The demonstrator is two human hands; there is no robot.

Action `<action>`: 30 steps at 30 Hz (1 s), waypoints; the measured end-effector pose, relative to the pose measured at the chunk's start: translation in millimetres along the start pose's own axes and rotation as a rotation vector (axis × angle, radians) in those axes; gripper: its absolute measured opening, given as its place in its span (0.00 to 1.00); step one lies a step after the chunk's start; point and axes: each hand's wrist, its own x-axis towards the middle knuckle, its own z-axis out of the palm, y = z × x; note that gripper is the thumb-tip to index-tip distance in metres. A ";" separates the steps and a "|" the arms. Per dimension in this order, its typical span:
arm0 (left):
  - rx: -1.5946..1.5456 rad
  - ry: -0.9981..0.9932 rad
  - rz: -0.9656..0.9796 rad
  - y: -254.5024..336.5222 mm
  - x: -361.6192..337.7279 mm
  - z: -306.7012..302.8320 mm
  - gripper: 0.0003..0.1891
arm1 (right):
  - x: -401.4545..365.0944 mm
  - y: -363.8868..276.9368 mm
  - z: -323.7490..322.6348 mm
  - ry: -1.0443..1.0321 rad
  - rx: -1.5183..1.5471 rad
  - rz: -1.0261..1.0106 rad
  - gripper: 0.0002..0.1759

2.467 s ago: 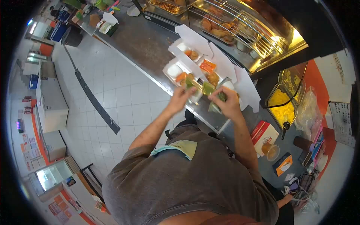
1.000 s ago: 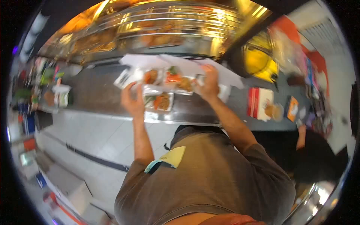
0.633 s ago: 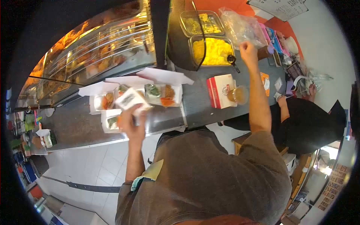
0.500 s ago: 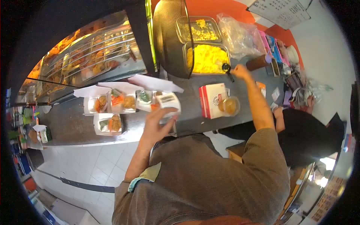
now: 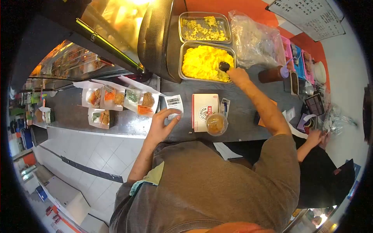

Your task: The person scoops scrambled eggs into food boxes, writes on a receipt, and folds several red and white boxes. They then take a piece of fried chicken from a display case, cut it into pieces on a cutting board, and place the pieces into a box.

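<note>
The handle of a black round-bowled spoon is gripped by the right hand, its fingers closed around it, with the arm stretched across the dark grey counter; the bowl is thereby put against the fluffy yellow food in a rectangular clear-walled tray. A second such tray, thinly covered with yellow crumbs, is set just behind it.

A small white piece with black print is pinched at its near edge between the fingers and thumb of the left hand, so its printed face is left uncovered; whether it is a slip or a carton cannot be told.

Four white cardboard boxes are grouped beyond that hand, their portions of food exposed by raised lids. A red-edged white box is laid flat between the hands, its near corner overlapped by a round clear cup; whether the cup is supported by it cannot be told.
</note>
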 end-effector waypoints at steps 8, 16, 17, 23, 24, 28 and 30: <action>0.053 0.100 -0.159 -9.1 -25.2 2.3 0.09 | 6.7 22.9 43.1 0.014 0.522 -0.215 0.10; 0.008 0.137 -0.153 -25.9 -43.3 -7.5 0.09 | -18.7 5.1 73.2 -0.067 2.209 0.631 0.08; 0.026 0.133 -0.147 -27.8 -45.2 -11.0 0.09 | -20.4 1.3 70.2 -0.073 2.201 0.627 0.08; 0.067 0.203 -0.142 -52.6 -66.1 -51.7 0.09 | -40.5 -12.6 15.0 0.181 2.358 0.516 0.07; 0.065 0.231 -0.172 -57.9 -70.5 -61.5 0.10 | -47.3 -18.5 -5.8 0.267 2.330 0.561 0.09; 0.085 0.283 -0.174 -84.2 -90.6 -103.3 0.10 | -84.7 -48.1 -84.7 0.461 2.317 0.470 0.13; 0.068 0.362 -0.149 -102.2 -103.1 -120.1 0.10 | -105.8 -101.4 -132.8 0.484 2.212 0.468 0.11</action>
